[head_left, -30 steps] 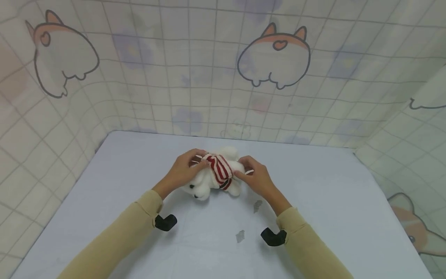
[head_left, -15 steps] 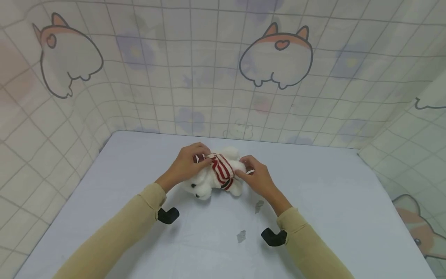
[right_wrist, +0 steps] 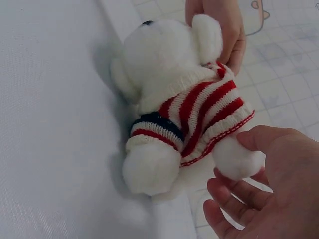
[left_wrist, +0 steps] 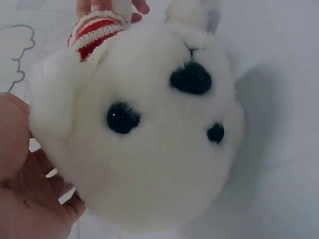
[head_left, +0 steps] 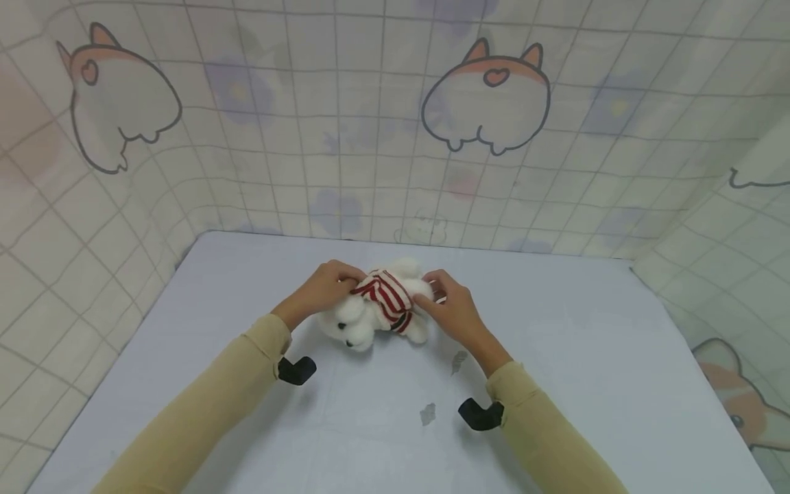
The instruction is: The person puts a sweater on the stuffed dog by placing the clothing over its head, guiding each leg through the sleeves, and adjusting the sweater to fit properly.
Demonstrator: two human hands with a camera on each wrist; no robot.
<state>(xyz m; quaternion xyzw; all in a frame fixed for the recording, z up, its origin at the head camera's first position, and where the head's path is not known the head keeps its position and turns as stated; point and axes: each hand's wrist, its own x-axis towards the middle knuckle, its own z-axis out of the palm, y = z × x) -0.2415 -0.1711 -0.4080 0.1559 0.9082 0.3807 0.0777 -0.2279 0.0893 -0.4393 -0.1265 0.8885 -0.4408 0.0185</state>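
A fluffy white plush dog (head_left: 353, 328) with black eyes and nose lies on its side on the table, head to the left. It wears a knitted sweater (right_wrist: 199, 112) with red and white stripes and a dark blue band. My left hand (head_left: 327, 287) holds its upper side near the neck; the fingertips are partly hidden there. The left wrist view shows that hand (left_wrist: 30, 184) beside the head. With the thumb on top, my right hand (head_left: 453, 307) pinches a white limb (right_wrist: 239, 158) that sticks out past the sweater's hem.
The pale table (head_left: 555, 363) ends at a white grid-patterned curtain (head_left: 345, 123) behind and at the sides. Two grey patches (head_left: 428, 414) mark the surface in front of the plush. A black bracket (head_left: 297, 370) juts from each sleeve.
My left hand first rose slightly, then came back down to the plush. The sweater's upper edge now spreads further toward the neck. My right hand has barely moved and keeps its pinch.
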